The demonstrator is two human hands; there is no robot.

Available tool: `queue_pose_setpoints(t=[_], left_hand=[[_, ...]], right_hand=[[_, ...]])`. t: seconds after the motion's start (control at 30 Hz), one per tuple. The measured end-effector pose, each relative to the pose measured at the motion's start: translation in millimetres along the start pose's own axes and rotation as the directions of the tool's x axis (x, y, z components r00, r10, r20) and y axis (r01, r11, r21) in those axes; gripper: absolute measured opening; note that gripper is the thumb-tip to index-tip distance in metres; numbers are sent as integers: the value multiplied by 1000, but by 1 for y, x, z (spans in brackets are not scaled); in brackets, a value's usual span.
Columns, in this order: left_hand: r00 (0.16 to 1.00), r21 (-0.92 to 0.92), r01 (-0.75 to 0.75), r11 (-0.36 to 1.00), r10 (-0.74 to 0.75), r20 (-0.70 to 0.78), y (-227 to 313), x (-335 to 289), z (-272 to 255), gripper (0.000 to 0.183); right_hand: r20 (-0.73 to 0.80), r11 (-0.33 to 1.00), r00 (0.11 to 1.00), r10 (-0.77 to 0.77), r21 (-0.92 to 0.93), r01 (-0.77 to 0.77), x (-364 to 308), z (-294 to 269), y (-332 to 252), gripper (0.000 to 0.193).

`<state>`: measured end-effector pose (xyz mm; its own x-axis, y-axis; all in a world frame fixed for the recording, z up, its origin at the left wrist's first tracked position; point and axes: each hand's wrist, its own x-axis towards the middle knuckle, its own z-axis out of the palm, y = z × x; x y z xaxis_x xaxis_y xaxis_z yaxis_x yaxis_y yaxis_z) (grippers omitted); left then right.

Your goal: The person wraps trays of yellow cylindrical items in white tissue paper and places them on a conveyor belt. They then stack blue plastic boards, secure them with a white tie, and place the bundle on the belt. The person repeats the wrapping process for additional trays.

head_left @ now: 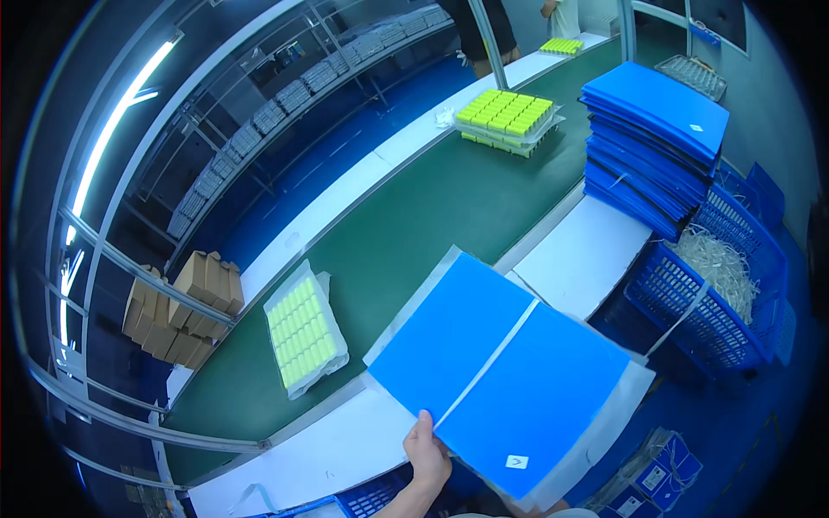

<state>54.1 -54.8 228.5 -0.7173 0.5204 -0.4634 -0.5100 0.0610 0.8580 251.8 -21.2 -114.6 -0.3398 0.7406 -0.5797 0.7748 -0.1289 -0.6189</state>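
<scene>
Head view: left hand [427, 457] clamped on near-left edge of flat rectangular blue sheet pack [535, 371], thumb on top, beside white strap [488, 363]; right hand out of sight. Pack held tilted over white ledge [345, 432] and near side of green conveyor belt [389, 224], translucent film jutting past edges. Step in hand, likely: handling strapped pack. Next move seems to call for steady support beneath, film kept clear of pale yellow-green cylinder block [304, 332].

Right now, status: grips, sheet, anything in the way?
Left grip holds sheet by edge. Right grip hidden, can't tell. Strap across sheet; blue stack apart, farther right.
</scene>
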Motion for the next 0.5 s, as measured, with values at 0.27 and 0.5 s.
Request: queue_pose_setpoints(t=[0.27, 0.5], left_hand=[[952, 178, -97, 979, 39, 303, -10, 6, -41, 44], [876, 449, -388, 805, 170, 452, -29, -16, -7, 56]], right_hand=[[73, 992, 996, -53, 120, 44, -44, -22, -61, 35], [139, 973, 963, -232, 22, 232, -61, -68, -121, 42]])
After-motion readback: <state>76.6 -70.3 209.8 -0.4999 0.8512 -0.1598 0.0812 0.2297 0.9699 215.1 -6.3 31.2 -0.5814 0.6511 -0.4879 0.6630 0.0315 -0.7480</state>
